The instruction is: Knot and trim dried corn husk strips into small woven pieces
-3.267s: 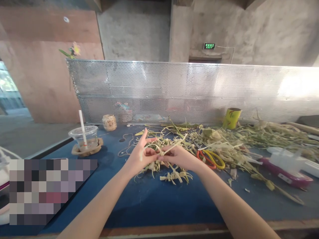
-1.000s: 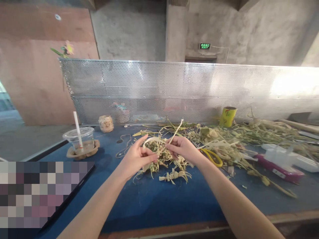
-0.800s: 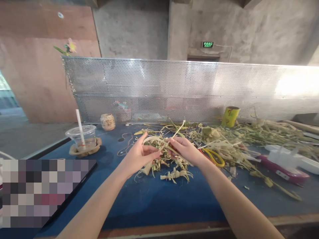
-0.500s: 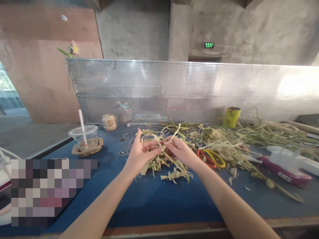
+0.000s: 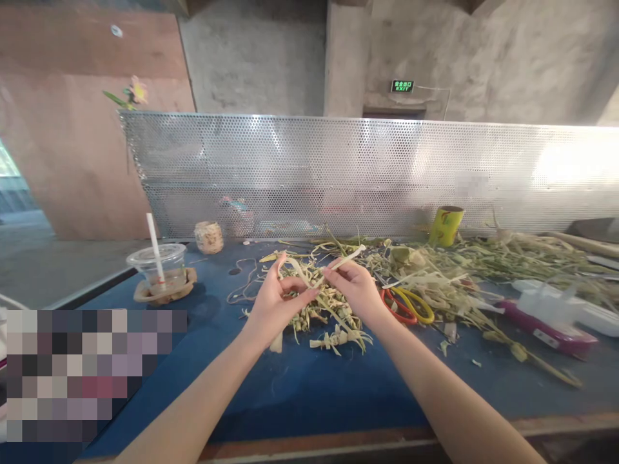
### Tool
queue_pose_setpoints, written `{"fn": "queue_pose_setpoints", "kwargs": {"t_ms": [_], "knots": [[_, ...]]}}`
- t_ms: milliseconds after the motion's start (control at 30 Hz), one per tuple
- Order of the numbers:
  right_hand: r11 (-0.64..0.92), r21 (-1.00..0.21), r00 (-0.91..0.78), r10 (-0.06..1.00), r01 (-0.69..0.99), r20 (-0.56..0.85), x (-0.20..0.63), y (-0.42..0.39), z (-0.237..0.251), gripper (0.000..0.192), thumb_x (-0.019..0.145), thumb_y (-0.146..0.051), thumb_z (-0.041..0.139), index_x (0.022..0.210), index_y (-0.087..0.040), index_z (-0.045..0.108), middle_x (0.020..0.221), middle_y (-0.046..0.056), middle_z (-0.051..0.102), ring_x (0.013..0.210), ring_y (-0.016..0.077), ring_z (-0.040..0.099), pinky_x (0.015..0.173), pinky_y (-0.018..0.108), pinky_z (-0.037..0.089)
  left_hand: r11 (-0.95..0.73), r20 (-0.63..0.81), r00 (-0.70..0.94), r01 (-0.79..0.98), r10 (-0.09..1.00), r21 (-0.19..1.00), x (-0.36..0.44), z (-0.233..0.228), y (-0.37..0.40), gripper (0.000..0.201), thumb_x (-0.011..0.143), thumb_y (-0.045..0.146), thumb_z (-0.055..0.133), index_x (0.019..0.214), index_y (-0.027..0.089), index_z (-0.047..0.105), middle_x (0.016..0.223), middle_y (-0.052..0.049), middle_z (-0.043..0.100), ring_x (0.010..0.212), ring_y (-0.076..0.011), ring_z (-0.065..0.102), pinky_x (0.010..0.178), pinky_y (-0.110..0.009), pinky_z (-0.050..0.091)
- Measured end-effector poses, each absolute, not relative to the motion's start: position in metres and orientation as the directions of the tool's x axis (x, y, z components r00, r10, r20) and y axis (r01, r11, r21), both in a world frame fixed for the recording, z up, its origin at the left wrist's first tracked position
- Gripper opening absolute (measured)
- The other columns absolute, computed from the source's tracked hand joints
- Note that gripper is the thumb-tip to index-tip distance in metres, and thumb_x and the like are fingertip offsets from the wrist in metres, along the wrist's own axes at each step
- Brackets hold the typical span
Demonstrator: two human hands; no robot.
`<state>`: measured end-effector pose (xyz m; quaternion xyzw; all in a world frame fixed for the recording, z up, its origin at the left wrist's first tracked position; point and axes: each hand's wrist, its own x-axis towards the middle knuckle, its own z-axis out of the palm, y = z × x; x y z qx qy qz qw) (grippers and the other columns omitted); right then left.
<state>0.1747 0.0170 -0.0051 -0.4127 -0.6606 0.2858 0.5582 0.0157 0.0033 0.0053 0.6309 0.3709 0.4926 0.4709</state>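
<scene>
Currently both grips pinched shut on one pale dried leaf strip (image 5: 316, 278), held above the knotted pile (image 5: 322, 316) on the blue counter (image 5: 300, 386): left hand (image 5: 276, 301) anchors, right hand (image 5: 355, 287) guides. Keep tension even, avoid tearing.

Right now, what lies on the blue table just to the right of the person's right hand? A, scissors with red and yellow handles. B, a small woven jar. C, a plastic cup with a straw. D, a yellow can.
A: the scissors lie on the blue table just right of the right hand, which with the left hand holds a pale leaf strip.
</scene>
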Motion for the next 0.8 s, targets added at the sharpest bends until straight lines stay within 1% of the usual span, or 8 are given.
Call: {"fn": "queue_pose_setpoints", "kwargs": {"t_ms": [100,200,267,367,433,600,700,800], "knots": [[0.449,-0.87,-0.197,0.889,0.202,0.413,0.176,0.018,-0.005,0.027,0.077,-0.044,0.048,0.072,-0.018,0.05,0.062,-0.001,0.049,0.052,0.0083,0.041,0.05,0.022,0.034,-0.325,0.321,0.18,-0.01,0.93,0.946,0.011,0.001,0.008,0.095,0.064,0.025,0.068,0.138,0.021,0.007,0.069,0.001,0.059,0.06,-0.0124,0.051,0.051,-0.023,0.037],[0.443,-0.854,-0.402,0.859,0.273,0.317,0.177,0.012,-0.003,0.023,0.075,-0.04,0.054,0.077,-0.017,0.053,0.066,-0.001,0.052,0.058,0.0089,0.045,0.056,0.022,0.036,-0.363,0.361,0.179,-0.025,0.915,0.932,0.005,-0.002,0.011,0.102,0.063,0.022,0.069,0.138,0.023,-0.002,0.071,0.001,0.059,0.053,-0.0098,0.048,0.047,-0.023,0.036],[0.45,-0.83,-0.461,0.844,0.33,0.274,0.176,0.008,0.0,0.021,0.077,-0.037,0.052,0.073,-0.017,0.054,0.061,-0.002,0.049,0.055,0.0081,0.043,0.054,0.021,0.034,-0.352,0.349,0.228,-0.027,0.909,0.935,0.003,-0.003,0.012,0.108,0.063,0.021,0.069,0.137,0.021,-0.009,0.071,0.001,0.059,0.049,-0.0084,0.046,0.046,-0.022,0.036],[0.475,-0.787,-0.487,0.834,0.393,0.26,0.178,0.003,0.003,0.022,0.079,-0.032,0.049,0.064,-0.017,0.051,0.056,-0.004,0.043,0.051,0.0068,0.038,0.05,0.021,0.03,-0.317,0.31,0.301,-0.028,0.902,0.948,0.003,-0.003,0.012,0.11,0.066,0.024,0.068,0.136,0.021,-0.017,0.069,0.001,0.059,0.045,-0.0083,0.045,0.044,-0.023,0.036],[0.483,-0.778,-0.51,0.823,0.401,0.249,0.181,0.002,0.006,0.02,0.079,-0.029,0.049,0.064,-0.017,0.05,0.056,-0.004,0.042,0.05,0.0064,0.037,0.05,0.02,0.029,-0.294,0.288,0.322,-0.03,0.902,0.955,0.003,-0.003,0.013,0.111,0.067,0.027,0.067,0.134,0.02,-0.021,0.067,0.0,0.059,0.045,-0.0092,0.046,0.044,-0.023,0.037],[0.496,-0.76,-0.555,0.803,0.419,0.218,0.187,0.003,0.008,0.018,0.079,-0.028,0.05,0.065,-0.017,0.049,0.055,-0.005,0.043,0.049,0.0059,0.037,0.049,0.02,0.03,-0.281,0.288,0.293,-0.069,0.911,0.957,0.003,-0.005,0.015,0.114,0.067,0.025,0.068,0.133,0.017,-0.024,0.069,-0.001,0.061,0.045,-0.0087,0.046,0.046,-0.024,0.038],[0.4,-0.834,-0.514,0.841,0.379,0.169,0.184,0.005,0.004,0.009,0.079,-0.027,0.05,0.081,-0.018,0.051,0.063,-0.002,0.054,0.055,0.0074,0.046,0.053,0.021,0.037,-0.32,0.321,0.267,-0.048,0.909,0.946,0.003,-0.007,0.018,0.111,0.067,0.024,0.067,0.134,0.017,-0.021,0.072,-0.002,0.063,0.048,-0.0097,0.048,0.048,-0.024,0.038],[0.323,-0.91,-0.454,0.873,0.26,0.18,0.177,0.008,-0.001,0.031,0.076,-0.027,0.055,0.104,-0.02,0.043,0.072,-0.001,0.057,0.057,0.0082,0.051,0.054,0.022,0.041,-0.308,0.298,0.295,-0.012,0.908,0.951,0.006,-0.009,0.019,0.109,0.068,0.024,0.066,0.135,0.017,-0.019,0.078,-0.005,0.066,0.054,-0.0109,0.052,0.052,-0.024,0.04]]}}
